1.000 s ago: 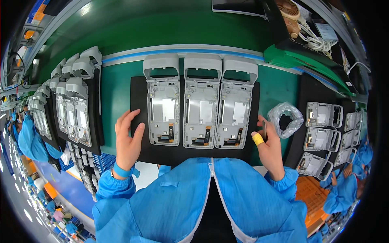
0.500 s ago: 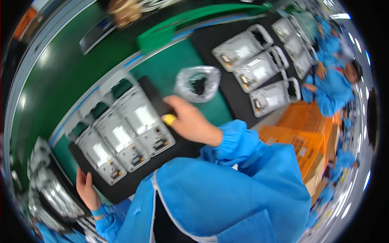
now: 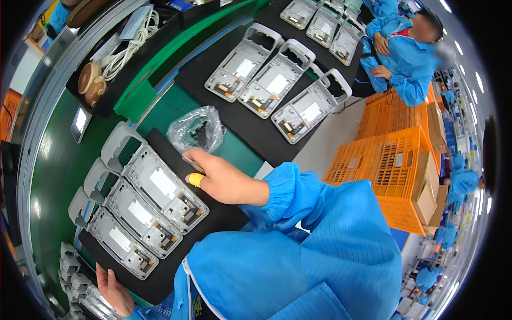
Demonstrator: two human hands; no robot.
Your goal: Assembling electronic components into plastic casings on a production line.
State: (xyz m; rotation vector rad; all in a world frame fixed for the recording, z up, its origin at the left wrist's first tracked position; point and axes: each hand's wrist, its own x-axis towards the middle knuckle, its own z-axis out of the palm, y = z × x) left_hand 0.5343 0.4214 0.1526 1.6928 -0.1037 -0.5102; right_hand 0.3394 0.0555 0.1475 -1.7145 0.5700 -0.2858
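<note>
Step in hand, by judgement: handling at the near black board (image 3: 221, 213), which carries three grey housings (image 3: 143, 216) in a row on the tabletop (image 3: 242, 152). The right hand (image 3: 221, 178) is beside the row, its grip closed on a slim grey piece (image 3: 192, 164) whose kind cannot be told. The left hand (image 3: 113, 292) is at the board's opposite edge, its grip loose with fingers parted; contact cannot be confirmed. The next move appears to call for clearance from the exposed inner parts and a steady board.

Count: near board, three housings; adjoining board (image 3: 250, 128), three housings (image 3: 272, 85); beyond, three more (image 3: 322, 28). One clear bag (image 3: 180, 133) containing black pieces, not countable. Orange crates (image 3: 394, 160): at least two.
</note>
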